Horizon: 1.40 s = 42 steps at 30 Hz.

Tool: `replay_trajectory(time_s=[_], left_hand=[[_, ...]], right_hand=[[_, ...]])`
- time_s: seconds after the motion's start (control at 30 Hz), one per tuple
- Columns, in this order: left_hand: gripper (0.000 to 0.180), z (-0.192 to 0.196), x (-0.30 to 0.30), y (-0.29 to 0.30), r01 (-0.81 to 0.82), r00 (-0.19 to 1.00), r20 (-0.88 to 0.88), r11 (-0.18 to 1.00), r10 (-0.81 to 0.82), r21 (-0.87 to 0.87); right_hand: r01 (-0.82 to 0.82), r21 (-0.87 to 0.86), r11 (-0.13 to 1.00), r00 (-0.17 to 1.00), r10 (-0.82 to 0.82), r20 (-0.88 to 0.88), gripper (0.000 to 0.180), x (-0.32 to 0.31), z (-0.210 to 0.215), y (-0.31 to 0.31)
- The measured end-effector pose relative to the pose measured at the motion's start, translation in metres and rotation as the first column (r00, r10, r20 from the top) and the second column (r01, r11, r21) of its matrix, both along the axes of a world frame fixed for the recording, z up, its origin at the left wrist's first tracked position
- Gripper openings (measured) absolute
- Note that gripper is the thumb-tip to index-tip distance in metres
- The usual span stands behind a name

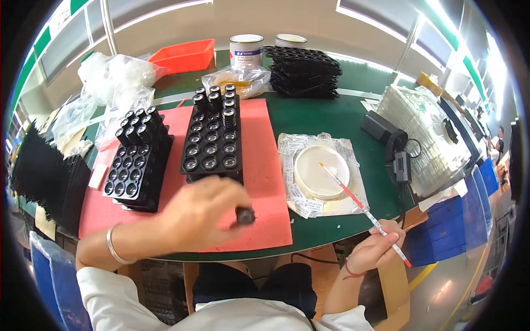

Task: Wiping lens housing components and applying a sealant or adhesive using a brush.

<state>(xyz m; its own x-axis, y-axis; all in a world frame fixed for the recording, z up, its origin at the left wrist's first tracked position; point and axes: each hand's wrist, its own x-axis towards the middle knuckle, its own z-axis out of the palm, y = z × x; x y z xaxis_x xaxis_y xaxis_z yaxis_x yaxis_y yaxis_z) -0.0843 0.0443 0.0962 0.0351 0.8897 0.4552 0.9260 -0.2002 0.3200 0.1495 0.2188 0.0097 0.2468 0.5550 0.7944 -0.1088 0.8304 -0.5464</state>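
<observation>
Black cap (245, 215) in L hand (201, 212), mat edge (279, 243), brush (361, 207) in R hand (375, 248)

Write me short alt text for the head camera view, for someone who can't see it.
A person's left hand holds a small black cylindrical part over a red mat, while the right hand holds a thin brush reaching over a shallow white dish. Black trays of similar parts sit behind.

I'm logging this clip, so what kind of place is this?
Probably a factory assembly bench: black trays of small lens-like parts, stacked spare trays, and the right hand holding a brush over a dish.
</observation>
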Motion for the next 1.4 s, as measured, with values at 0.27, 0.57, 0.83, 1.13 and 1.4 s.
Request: replay_trajectory(time_s=[0.27,0.57,0.83,1.13,1.4], left_hand=[[0.031,-0.051,-0.002,-0.015,0.008,0.949,0.314,0.998,0.012,-0.063],[0.027,-0.047,-0.006,-0.017,-0.030,0.809,0.576,0.986,0.122,-0.166],[0.028,-0.045,-0.012,-0.020,0.004,0.497,0.851,0.980,0.173,-0.201],[0.029,-0.052,-0.019,-0.018,0.047,0.378,0.911,0.979,0.166,-0.198],[0.028,-0.051,-0.020,-0.019,0.050,0.408,0.895,0.974,0.180,-0.219]], right_hand=[[0.044,0.151,0.988,0.950,-0.088,0.299,0.030,0.023,0.008,0.001],[0.004,0.150,0.989,0.946,-0.053,0.321,0.028,0.012,0.005,-0.010],[-0.362,-0.153,0.920,0.924,0.333,-0.187,0.035,-0.006,0.008,-0.018],[-0.628,-0.208,0.750,0.774,0.575,-0.264,0.031,-0.025,-0.003,-0.034],[-0.706,-0.154,0.691,0.707,0.675,-0.212,0.026,-0.028,-0.006,-0.034]])
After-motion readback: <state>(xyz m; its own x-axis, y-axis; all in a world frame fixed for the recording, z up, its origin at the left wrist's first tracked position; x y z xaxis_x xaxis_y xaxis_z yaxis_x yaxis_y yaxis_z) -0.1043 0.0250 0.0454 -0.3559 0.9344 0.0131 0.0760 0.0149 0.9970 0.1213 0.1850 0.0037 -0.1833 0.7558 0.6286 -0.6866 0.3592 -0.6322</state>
